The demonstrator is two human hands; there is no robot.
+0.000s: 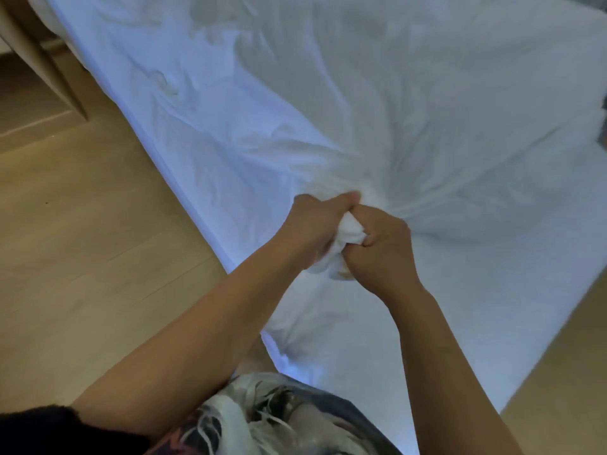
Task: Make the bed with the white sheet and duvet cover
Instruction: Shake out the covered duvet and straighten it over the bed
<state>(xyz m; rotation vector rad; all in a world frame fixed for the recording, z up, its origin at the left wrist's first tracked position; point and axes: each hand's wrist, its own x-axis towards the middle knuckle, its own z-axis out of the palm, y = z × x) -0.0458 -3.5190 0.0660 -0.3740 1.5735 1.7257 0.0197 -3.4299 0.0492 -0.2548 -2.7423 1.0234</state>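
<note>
A white duvet cover (377, 110) lies spread and wrinkled over the bed, filling most of the view. Near its lower corner the cloth is gathered into a tight bunch (348, 236), and creases fan out from that bunch across the bed. My left hand (315, 231) grips the bunch from the left, fingers curled round it. My right hand (381, 254) grips the same bunch from the right, knuckles up. The two hands touch each other. I cannot tell the sheet apart from the cover.
Light wooden floor (82, 257) runs along the bed's left side and shows again at the lower right. A wooden piece of furniture (36, 67) stands at the upper left, close to the bed's edge. My patterned clothing fills the bottom middle.
</note>
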